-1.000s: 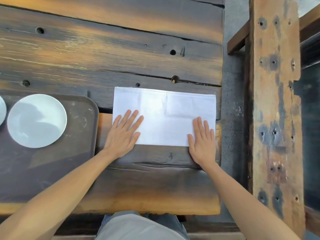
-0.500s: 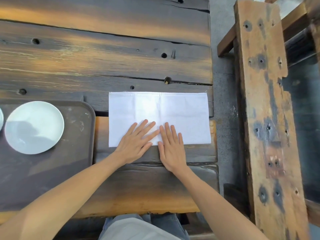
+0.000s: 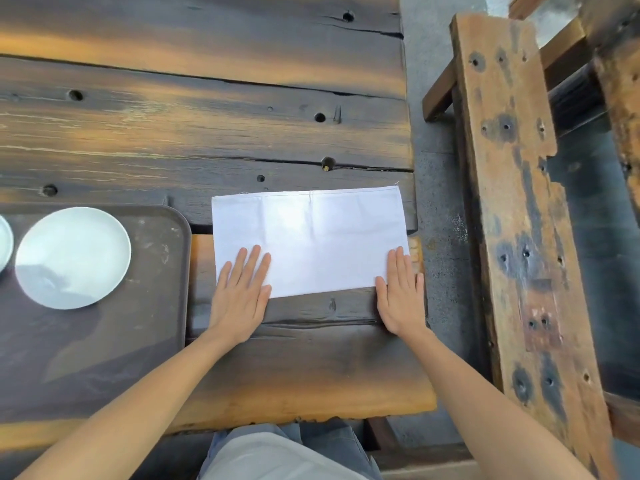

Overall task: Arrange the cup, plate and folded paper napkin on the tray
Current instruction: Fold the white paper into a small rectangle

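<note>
A white napkin (image 3: 311, 237), folded into a wide rectangle, lies flat on the wooden table (image 3: 207, 133). My left hand (image 3: 240, 292) presses its near left corner with straight fingers. My right hand (image 3: 400, 292) lies flat on its near right corner in the same way. A dark brown tray (image 3: 145, 334) sits at the left, apart from the napkin. On it rests a white plate (image 3: 72, 258). At the frame's left edge a sliver of another white round object (image 3: 4, 242) shows on the tray; I cannot tell what it is.
A weathered wooden bench (image 3: 519, 237) stands to the right of the table across a strip of grey floor (image 3: 440, 202). The table's near edge runs just in front of my lap. Bolt holes and cracks mark the planks.
My hands were together at the middle of the napkin's near edge half a second ago. They have slid apart to its two near corners. The napkin stays in place.
</note>
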